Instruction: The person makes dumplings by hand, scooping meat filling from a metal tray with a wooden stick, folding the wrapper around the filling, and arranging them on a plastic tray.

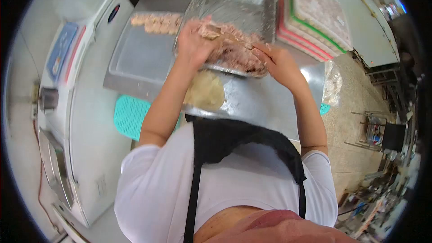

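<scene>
**Head View: Hand and Filling Positions at the Pan**

1. Head view, layout. I see a metal pan on the steel table, tilted with its low edge towards the person. I judge that the tilt lets the minced filling gather at the near edge, close to both hands.

2. Head view, left hand. The left hand is curled, palm inward, above the near-left corner of the pan. It holds a pale wrapper at the fingertips. The wrapper lies directly over the filling and touches it or sits just above it; I cannot tell which.

3. Head view, right hand. The right hand rests at the near-right edge of the pan with its fingers drawn together and pointing into the filling. I cannot tell whether it grips a tool or only the meat.

4. Head view, supplies. A stack of wrappers lies on the table just below the pan, between the forearms. I judge this keeps it in short reach. Formed pieces sit in rows at the far end of a flat tray to the left, apart from the raw filling.
</scene>
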`<state>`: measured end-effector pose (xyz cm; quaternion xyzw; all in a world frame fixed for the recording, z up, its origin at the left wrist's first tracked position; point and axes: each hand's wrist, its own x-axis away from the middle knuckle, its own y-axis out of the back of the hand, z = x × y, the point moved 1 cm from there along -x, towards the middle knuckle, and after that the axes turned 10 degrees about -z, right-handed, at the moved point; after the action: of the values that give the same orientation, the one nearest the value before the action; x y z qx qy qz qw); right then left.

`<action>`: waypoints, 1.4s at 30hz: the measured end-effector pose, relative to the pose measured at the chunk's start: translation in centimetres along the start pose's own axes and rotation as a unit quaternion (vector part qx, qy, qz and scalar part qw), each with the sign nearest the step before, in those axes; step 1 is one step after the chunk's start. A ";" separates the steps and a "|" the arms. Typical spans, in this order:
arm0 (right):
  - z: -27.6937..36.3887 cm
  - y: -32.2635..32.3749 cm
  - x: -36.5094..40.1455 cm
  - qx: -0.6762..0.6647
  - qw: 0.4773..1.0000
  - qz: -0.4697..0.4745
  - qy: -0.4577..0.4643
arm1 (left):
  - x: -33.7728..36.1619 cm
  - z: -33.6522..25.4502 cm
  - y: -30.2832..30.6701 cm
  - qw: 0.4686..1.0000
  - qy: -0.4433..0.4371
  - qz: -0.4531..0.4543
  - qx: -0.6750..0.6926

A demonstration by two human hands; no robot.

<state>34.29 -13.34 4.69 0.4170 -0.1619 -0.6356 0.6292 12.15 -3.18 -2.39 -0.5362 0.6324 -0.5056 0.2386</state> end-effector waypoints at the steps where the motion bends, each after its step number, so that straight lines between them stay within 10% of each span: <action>1: -0.6 0.6 0.2 0.008 1.000 -0.024 0.001 | 1.0 0.2 -1.2 0.991 -0.032 0.028 -0.124; 3: -2.0 0.8 0.6 -0.046 0.997 -0.050 -0.027 | 2.0 0.4 -3.3 0.963 -0.065 0.082 -0.247; 5: -2.1 1.8 0.6 -0.072 0.996 0.017 -0.049 | 2.1 0.0 -4.3 0.811 -0.146 0.147 -0.547; 9: -1.9 3.0 1.2 -0.031 0.995 0.095 -0.019 | 1.6 0.3 -4.4 0.727 -0.291 0.236 -0.576; 12: -1.9 2.0 1.9 -0.064 0.996 0.069 -0.008 | 0.8 -0.7 -3.9 0.688 -0.173 0.240 -0.662; 14: -3.5 0.0 2.2 -0.127 0.990 0.052 0.041 | -0.2 -0.5 -3.9 0.652 -0.146 0.403 -0.626; 17: -7.5 -1.4 1.3 -0.105 0.988 0.100 0.055 | 0.8 0.0 -2.5 0.560 -0.229 0.286 -0.743; 22: -3.1 -0.1 1.7 0.114 0.991 -0.034 0.063 | -0.3 1.1 -1.0 0.628 -0.239 0.078 -0.737; 25: -5.0 -3.6 2.3 0.112 0.988 -0.066 0.086 | -2.1 0.5 1.3 0.637 -0.080 0.039 -0.766; 27: -10.6 -5.9 2.2 0.160 0.987 0.001 0.027 | 0.4 0.8 -3.0 0.555 -0.104 0.017 -0.825; 31: -10.8 -2.2 2.7 0.182 0.980 0.055 -0.056 | -0.4 -0.7 0.9 0.627 -0.203 0.070 -0.749; 33: -8.6 0.2 3.1 0.027 0.997 0.024 -0.074 | 2.5 -0.3 -4.7 0.525 -0.358 0.158 -0.756; 39: -7.1 -3.0 3.3 -0.157 0.987 0.011 0.016 | 1.3 0.1 -4.8 0.582 -0.103 0.251 -0.766; 42: -5.0 -0.6 3.4 -0.043 0.998 -0.006 0.038 | 0.9 0.6 -2.9 0.522 -0.219 0.173 -0.806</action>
<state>38.00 -14.81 0.12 0.4144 -0.1081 -0.6294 0.6484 13.62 -3.99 0.21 -0.4741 0.7779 0.4043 -0.0816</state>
